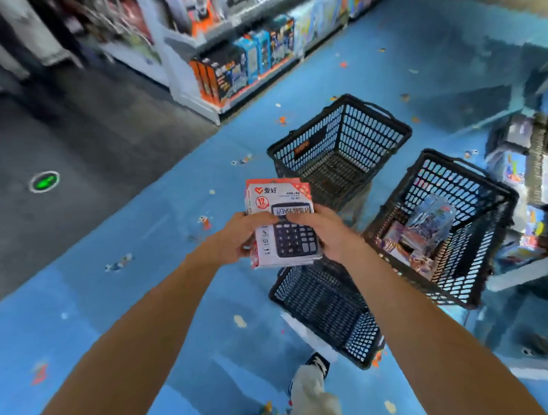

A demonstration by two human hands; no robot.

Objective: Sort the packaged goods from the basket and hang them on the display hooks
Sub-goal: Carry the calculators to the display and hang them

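Single wide-angle camera on head, facing forward and down. Left hand [233, 238] and right hand [334, 236] gripping white-and-red cardboard calculator pack [283, 229] near lens, frame centre. Blue speckled floor [159, 219] farther below; white shelf unit [183, 85] far, top edge, blurred.

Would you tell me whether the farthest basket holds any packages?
No, the farthest basket shows a bare mesh floor; packages lie in the right basket.
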